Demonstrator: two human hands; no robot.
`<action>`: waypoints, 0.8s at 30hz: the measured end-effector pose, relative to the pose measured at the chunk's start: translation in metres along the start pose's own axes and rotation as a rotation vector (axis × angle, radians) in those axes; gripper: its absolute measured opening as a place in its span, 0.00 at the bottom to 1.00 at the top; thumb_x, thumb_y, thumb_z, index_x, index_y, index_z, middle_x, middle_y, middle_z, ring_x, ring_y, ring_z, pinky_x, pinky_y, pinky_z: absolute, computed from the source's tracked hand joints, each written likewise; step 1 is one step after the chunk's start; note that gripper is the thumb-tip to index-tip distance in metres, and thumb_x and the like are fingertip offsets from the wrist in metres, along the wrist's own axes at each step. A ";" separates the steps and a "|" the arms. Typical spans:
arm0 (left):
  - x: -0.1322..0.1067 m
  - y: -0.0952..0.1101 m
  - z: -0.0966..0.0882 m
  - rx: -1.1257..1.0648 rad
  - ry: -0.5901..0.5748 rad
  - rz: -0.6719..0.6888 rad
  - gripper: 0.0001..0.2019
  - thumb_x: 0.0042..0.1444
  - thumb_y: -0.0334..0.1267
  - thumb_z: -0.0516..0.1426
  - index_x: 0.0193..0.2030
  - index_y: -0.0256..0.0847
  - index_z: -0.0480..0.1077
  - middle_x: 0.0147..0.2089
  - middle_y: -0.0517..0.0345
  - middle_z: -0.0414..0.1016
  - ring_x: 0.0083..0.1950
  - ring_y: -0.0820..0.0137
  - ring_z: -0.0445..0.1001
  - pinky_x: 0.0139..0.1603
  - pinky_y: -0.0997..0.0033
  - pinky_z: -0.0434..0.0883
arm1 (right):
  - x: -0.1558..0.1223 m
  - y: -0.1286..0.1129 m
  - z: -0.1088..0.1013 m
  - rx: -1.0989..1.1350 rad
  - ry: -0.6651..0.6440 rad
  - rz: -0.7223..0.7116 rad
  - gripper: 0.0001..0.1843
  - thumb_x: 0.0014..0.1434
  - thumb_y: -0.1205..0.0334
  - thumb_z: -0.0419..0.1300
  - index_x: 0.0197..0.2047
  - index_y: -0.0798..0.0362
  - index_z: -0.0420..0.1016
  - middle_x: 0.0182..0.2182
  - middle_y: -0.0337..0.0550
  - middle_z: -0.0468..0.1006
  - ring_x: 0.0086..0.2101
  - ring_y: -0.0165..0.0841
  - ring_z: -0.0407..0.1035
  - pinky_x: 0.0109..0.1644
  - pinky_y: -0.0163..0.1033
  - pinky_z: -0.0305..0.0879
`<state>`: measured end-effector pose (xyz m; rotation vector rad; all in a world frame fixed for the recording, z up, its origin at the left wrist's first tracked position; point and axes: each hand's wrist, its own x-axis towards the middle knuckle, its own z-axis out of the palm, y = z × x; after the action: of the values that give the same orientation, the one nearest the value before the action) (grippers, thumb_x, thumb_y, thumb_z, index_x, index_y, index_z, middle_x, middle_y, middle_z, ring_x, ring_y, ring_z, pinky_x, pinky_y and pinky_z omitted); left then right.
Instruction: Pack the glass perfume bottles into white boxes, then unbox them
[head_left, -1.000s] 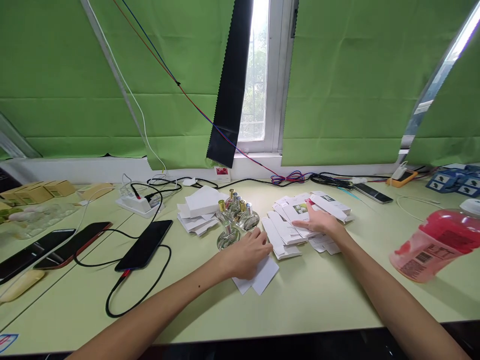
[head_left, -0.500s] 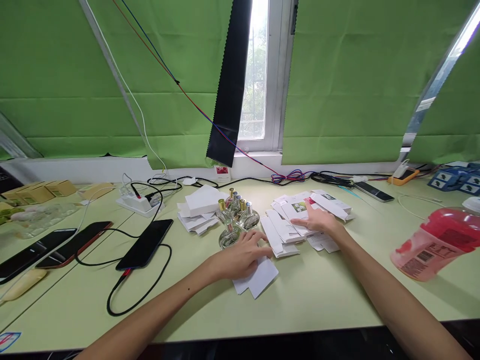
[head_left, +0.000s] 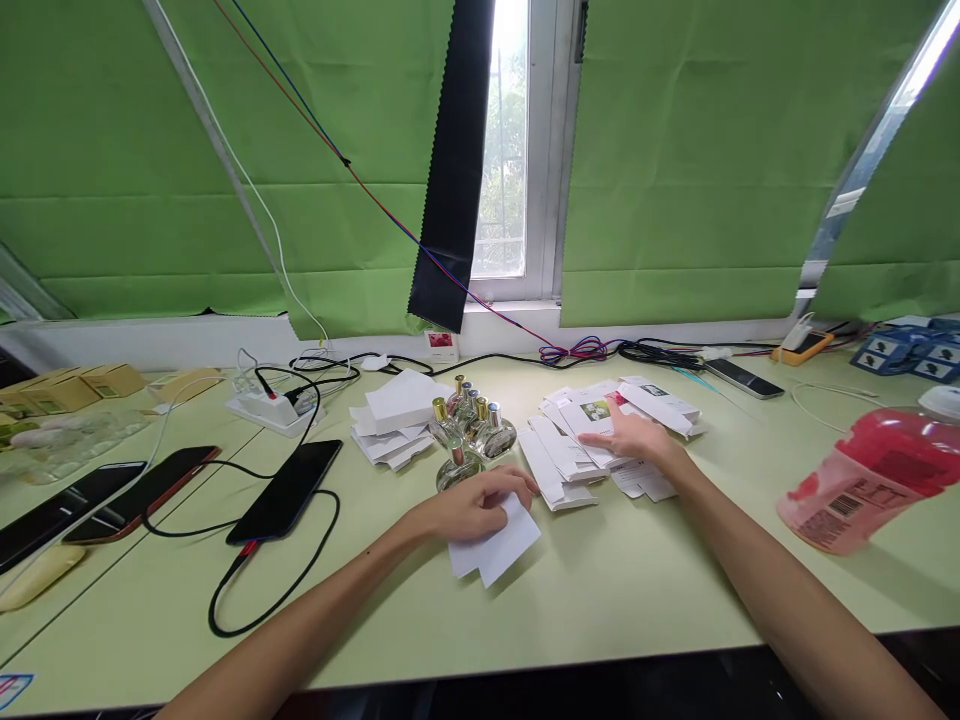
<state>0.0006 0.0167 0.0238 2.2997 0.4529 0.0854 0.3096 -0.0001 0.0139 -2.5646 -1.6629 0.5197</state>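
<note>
My left hand has its fingers curled over some small white paper pieces, gripping them low over the table's middle. Just behind that hand stands a cluster of glass perfume bottles with gold and silver necks. My right hand lies with fingers spread on a pile of flattened white cartons printed with small pictures. Beneath its palm, part of the pile is hidden. Another stack of folded white card sits left of the bottles.
A black phone on a cable and a white power strip are at left. The pink bottle lies near the right. Yellow boxes sit far left; cables run along the back wall.
My left hand has drawn slightly left, its fingers closing on the white paper pieces, which shift with it. My right hand stays spread on the cartons. The view moved slightly.
</note>
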 end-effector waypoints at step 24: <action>0.005 -0.011 0.006 -0.840 0.064 0.029 0.06 0.38 0.29 0.55 0.25 0.37 0.72 0.24 0.58 0.67 0.29 0.70 0.63 0.32 0.69 0.57 | 0.004 0.000 0.004 0.025 0.011 -0.004 0.64 0.55 0.22 0.53 0.78 0.56 0.32 0.64 0.64 0.69 0.62 0.57 0.65 0.61 0.55 0.61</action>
<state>0.0035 0.0209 0.0115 1.4791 0.3275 0.3022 0.3101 0.0030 0.0089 -2.5418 -1.6470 0.5215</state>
